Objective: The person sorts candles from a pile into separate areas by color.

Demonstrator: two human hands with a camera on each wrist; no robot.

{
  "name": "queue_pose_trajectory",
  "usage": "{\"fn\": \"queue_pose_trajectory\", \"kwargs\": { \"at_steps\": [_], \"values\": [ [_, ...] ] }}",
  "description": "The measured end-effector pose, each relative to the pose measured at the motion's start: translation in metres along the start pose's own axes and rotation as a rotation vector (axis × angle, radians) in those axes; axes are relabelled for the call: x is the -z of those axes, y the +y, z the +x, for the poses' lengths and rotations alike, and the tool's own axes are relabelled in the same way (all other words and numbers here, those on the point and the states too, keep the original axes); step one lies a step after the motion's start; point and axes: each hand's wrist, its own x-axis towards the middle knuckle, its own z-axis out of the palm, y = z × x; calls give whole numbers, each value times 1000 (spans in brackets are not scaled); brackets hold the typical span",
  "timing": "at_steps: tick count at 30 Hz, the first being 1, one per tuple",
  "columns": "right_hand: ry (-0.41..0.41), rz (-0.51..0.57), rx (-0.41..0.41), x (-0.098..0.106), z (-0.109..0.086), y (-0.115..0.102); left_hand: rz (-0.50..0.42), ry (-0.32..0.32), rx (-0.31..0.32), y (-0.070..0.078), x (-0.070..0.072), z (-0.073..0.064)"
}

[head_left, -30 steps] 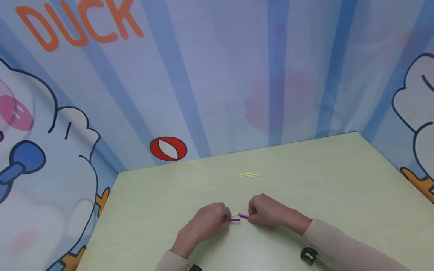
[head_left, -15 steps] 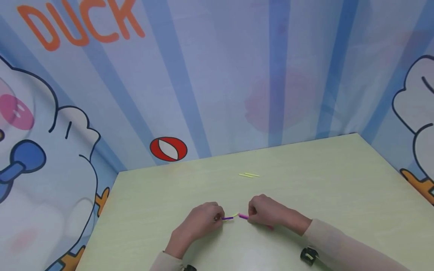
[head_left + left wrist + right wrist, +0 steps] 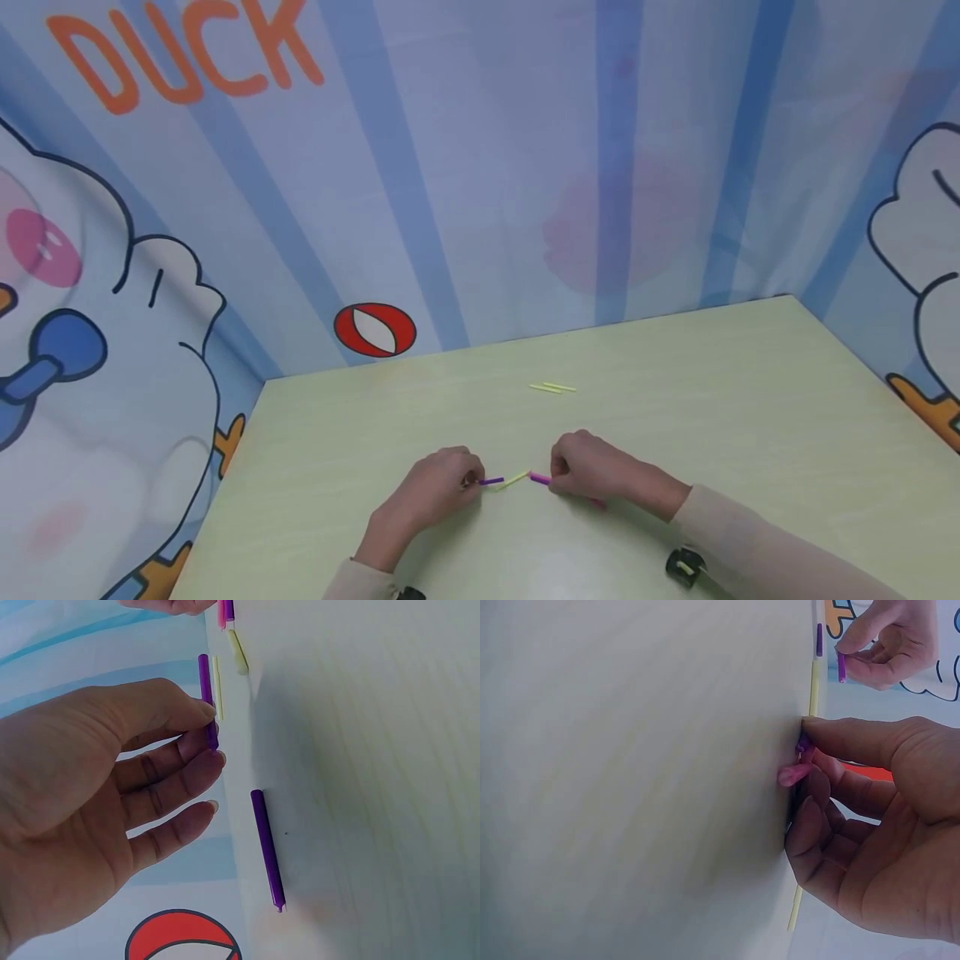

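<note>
My left hand (image 3: pixel 435 487) pinches a slim purple stick (image 3: pixel 203 675), candle-like with a small nub at one end, between thumb and fingers. Below that hand in the left wrist view, a second purple stick (image 3: pixel 268 851) lies on the table. A yellow stick (image 3: pixel 514 481) lies between my hands, its right end close to a pink stick and a purple stick (image 3: pixel 539 479). Those two are held side by side under the fingers of my right hand (image 3: pixel 588 465), low at the tabletop. The pink end (image 3: pixel 791 776) pokes out of that grip; much of both is hidden by the fingers.
Two thin yellow sticks (image 3: pixel 552 388) lie farther back on the pale table (image 3: pixel 712 400). Behind and beside the table stand walls of printed cloth (image 3: pixel 517 167) with blue stripes and cartoon figures. A dark wrist device (image 3: pixel 684 567) hangs under the right sleeve.
My left hand has moved left with the purple stick, away from the yellow one, which now shows along its length. My right hand has stayed in place.
</note>
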Motion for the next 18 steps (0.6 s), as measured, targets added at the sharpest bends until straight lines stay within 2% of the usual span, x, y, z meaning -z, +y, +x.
{"fn": "queue_pose_trajectory", "kwargs": {
  "at_steps": [10, 18],
  "values": [
    [4, -4, 4, 0, -1, 0, -24, 45, 27, -13, 4, -5],
    [4, -8, 9, 0, 0, -1, -36, 51, 70, -27, 8, -10]
  ]
}}
